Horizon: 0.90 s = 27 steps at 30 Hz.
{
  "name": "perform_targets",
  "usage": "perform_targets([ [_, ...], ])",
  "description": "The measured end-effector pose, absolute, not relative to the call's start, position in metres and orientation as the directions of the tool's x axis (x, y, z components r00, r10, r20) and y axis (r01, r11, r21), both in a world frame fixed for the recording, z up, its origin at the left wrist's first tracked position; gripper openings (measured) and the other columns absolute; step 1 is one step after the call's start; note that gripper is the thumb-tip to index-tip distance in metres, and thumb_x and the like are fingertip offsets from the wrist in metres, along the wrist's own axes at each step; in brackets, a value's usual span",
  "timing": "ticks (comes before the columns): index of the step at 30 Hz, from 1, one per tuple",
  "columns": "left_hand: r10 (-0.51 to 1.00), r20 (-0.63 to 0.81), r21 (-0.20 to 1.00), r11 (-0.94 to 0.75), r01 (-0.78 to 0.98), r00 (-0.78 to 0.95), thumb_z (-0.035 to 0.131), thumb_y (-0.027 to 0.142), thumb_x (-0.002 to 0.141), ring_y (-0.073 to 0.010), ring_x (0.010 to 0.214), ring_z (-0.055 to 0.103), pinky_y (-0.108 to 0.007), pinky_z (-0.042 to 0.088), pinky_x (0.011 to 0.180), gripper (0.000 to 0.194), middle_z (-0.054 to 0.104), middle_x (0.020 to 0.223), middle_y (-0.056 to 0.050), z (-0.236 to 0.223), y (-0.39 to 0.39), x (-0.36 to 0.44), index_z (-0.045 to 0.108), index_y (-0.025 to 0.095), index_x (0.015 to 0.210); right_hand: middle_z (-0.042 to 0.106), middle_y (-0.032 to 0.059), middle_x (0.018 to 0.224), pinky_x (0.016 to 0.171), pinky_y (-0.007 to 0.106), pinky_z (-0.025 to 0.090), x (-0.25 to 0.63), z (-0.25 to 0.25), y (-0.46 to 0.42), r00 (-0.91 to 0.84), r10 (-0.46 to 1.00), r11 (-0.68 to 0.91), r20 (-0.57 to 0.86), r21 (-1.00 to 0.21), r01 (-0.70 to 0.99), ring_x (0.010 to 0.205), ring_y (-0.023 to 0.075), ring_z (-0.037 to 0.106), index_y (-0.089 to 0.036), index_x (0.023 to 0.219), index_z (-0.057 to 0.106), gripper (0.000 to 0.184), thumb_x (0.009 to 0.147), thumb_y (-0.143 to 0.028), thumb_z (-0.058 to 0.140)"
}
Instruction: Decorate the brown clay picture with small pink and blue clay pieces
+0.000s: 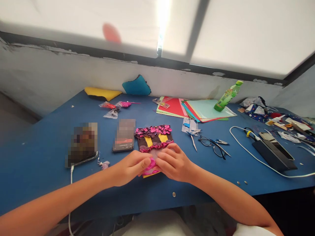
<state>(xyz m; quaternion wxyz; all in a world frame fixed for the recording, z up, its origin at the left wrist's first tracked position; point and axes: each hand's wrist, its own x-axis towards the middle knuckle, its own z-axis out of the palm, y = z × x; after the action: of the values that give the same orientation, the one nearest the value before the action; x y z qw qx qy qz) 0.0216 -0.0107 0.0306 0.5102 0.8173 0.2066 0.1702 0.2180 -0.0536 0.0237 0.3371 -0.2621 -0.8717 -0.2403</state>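
Both hands meet over a small decorated panel (148, 141), dark with yellow patches and rows of pink and purple petal-like pieces. A bright pink soft piece (150, 164) shows between my fingers, with something pale and translucent beside it; I cannot tell whether it is clay or cloth. My left hand (131, 167) is closed on it from the left, thumb on top. From the right, my right hand (174, 164) pinches at the same piece with curled fingers. The hands cover the lower part of the panel.
Left of the panel lie a phone (124, 136) and a blurred tablet-like device (82, 144) on a cable. Rightward are compasses (193, 139), glasses (211, 144) and a black case (273, 154). Coloured sheets (172, 106) and a green bottle (227, 96) stand behind.
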Motion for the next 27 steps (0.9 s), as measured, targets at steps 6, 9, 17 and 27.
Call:
perform_targets([
  [6, 0.592, 0.141, 0.826, -0.512, 0.235, 0.794, 0.047, 0.038, 0.088, -0.0102, 0.059, 0.046, -0.02, 0.036, 0.055, 0.028, 0.056, 0.066, 0.001, 0.0315, -0.0117, 0.0243, 0.059, 0.014, 0.081, 0.066, -0.0009, 0.073, 0.072, 0.029, 0.041, 0.2168, 0.0245, -0.0556, -0.635, 0.253, 0.734, 0.73, 0.284, 0.618, 0.066, 0.01, 0.052, -0.016, 0.08, 0.059, 0.018, 0.093, -0.013, 0.047],
  [9, 0.613, 0.194, 0.809, -0.542, 0.229, 0.766, 0.047, 0.033, 0.087, -0.0102, 0.058, 0.048, -0.019, 0.037, 0.054, 0.023, 0.057, 0.066, 0.001, 0.0308, -0.0095, 0.025, 0.059, 0.015, 0.079, 0.067, 0.0004, 0.074, 0.071, 0.03, 0.041, 0.2168, 0.0259, -0.0562, -0.603, 0.268, 0.719, 0.752, 0.26, 0.644, 0.066, 0.0104, 0.053, -0.014, 0.089, 0.06, 0.017, 0.094, -0.014, 0.044],
  [17, 0.615, 0.199, 0.799, -0.553, 0.237, 0.763, 0.046, 0.033, 0.085, -0.0091, 0.055, 0.046, -0.018, 0.038, 0.051, 0.023, 0.055, 0.062, 0.002, 0.031, -0.0092, 0.0262, 0.057, 0.015, 0.076, 0.066, 0.0026, 0.074, 0.072, 0.028, 0.041, 0.2174, 0.0254, -0.0592, -0.592, 0.325, 0.772, 0.737, 0.154, 0.616, 0.065, 0.0104, 0.052, -0.011, 0.092, 0.058, 0.016, 0.093, -0.01, 0.042],
  [27, 0.611, 0.229, 0.814, -0.547, 0.195, 0.758, 0.048, 0.028, 0.086, -0.0077, 0.051, 0.044, -0.017, 0.035, 0.048, 0.022, 0.054, 0.057, 0.003, 0.0338, -0.0131, 0.0265, 0.059, 0.014, 0.071, 0.06, 0.0018, 0.066, 0.064, 0.028, 0.039, 0.2189, 0.0258, -0.057, -0.612, 0.317, 0.782, 0.725, 0.165, 0.601, 0.061, 0.0126, 0.048, -0.014, 0.082, 0.055, 0.018, 0.09, -0.01, 0.04],
])
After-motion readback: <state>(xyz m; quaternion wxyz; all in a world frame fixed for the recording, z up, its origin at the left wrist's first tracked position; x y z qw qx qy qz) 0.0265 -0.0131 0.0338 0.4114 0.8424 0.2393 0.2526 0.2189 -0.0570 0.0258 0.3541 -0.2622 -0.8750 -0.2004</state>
